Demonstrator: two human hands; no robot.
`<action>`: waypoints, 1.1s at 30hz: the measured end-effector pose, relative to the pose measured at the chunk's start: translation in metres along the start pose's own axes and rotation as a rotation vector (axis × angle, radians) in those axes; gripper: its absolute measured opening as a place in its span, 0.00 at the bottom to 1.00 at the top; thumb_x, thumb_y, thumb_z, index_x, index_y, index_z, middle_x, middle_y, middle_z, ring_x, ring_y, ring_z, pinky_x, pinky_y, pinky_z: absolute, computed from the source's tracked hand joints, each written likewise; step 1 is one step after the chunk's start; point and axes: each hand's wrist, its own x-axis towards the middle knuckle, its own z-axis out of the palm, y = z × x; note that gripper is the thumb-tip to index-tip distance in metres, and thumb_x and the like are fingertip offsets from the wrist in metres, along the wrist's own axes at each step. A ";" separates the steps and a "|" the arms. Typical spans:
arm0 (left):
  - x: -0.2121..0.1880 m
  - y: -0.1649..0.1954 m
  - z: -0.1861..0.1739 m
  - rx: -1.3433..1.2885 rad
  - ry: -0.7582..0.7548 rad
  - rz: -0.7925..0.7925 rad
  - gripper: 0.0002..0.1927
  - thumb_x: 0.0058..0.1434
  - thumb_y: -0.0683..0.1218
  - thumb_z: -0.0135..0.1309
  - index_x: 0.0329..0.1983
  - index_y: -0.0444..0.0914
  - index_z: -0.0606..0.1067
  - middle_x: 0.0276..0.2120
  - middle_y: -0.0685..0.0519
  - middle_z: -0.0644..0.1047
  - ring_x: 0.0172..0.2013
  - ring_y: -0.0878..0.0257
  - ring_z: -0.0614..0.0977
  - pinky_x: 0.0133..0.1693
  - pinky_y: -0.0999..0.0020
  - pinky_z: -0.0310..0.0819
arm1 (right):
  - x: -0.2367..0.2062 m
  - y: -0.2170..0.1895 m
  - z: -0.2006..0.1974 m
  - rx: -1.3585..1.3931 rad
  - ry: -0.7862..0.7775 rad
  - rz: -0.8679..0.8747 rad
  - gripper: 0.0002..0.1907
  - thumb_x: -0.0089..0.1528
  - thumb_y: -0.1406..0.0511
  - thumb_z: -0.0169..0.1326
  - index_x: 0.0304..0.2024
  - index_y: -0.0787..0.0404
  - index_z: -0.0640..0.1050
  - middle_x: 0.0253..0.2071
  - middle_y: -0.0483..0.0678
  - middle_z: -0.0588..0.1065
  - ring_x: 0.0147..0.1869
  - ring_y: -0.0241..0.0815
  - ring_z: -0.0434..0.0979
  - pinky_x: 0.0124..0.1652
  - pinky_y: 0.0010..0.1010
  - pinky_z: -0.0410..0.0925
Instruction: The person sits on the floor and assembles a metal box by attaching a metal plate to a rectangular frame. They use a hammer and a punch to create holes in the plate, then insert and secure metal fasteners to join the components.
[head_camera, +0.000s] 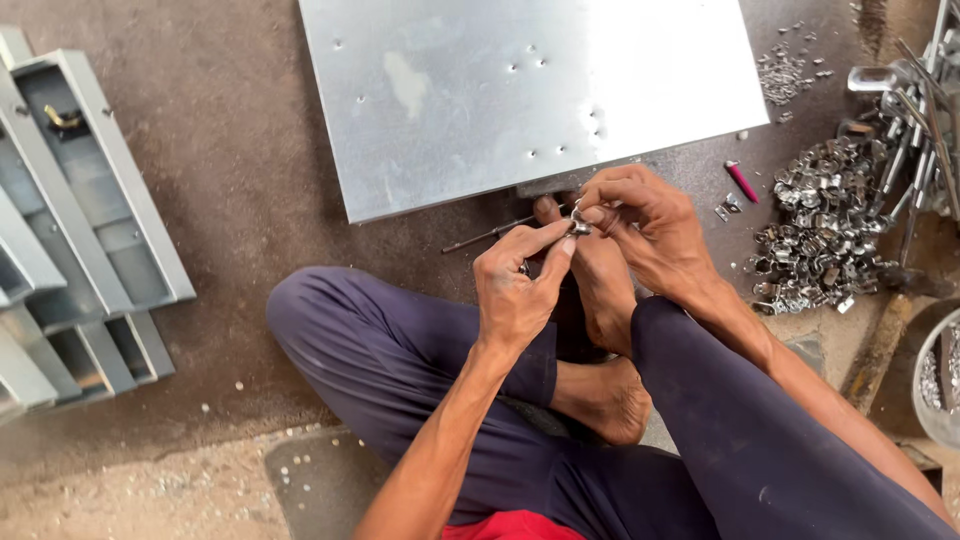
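Closest to the camera, the person sits cross-legged on the floor in dark trousers, bare feet (600, 300) tucked under the work. Just above the feet the two hands meet. The left hand (515, 290) comes up from below with thumb and forefinger pinched nearly closed on a small metal clip (579, 228); the other fingers are curled in. The right hand (645, 225) arches over from the far side, its fingertips (592, 213) also closed on the same small piece, so both hands grip it between them, held in the air over the feet rather than resting on anything. How the piece is shaped under the fingers is too small to tell.

To do this well, I judge the grip should stay at the very tips, with the wrists braced against the legs so the tiny part does not twist or spring away; a dropped piece would be hard to find among the debris on the floor.

Just beyond the hands a thin dark rod (490, 235) lies on the brown floor beside the edge of a large grey metal sheet (520, 100) with small holes punched in it. To the right are a pink marker (741, 181) and a heap of shiny metal clips (815, 225), with loose rods past it. Far left, grey metal channel sections (80, 220) lie stacked
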 end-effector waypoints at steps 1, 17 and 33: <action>0.001 0.001 -0.001 0.004 -0.006 -0.026 0.11 0.62 0.40 0.61 0.48 0.38 0.83 0.30 0.53 0.80 0.30 0.68 0.80 0.35 0.73 0.75 | 0.001 -0.001 0.001 0.024 0.006 0.036 0.05 0.65 0.71 0.60 0.44 0.63 0.81 0.44 0.45 0.78 0.41 0.32 0.77 0.36 0.22 0.72; 0.112 -0.038 -0.015 0.498 -0.021 0.160 0.06 0.49 0.46 0.68 0.30 0.40 0.86 0.29 0.44 0.81 0.29 0.53 0.84 0.33 0.63 0.79 | 0.083 0.010 -0.002 -0.336 -0.070 0.231 0.10 0.59 0.64 0.66 0.41 0.61 0.86 0.33 0.52 0.82 0.29 0.38 0.78 0.27 0.29 0.70; 0.028 -0.046 -0.016 -0.376 -0.036 -0.603 0.08 0.57 0.44 0.63 0.37 0.34 0.83 0.25 0.50 0.81 0.25 0.58 0.80 0.27 0.62 0.71 | 0.082 -0.002 0.001 -0.402 -0.098 -0.042 0.12 0.62 0.72 0.60 0.49 0.65 0.82 0.39 0.55 0.83 0.39 0.44 0.86 0.38 0.30 0.77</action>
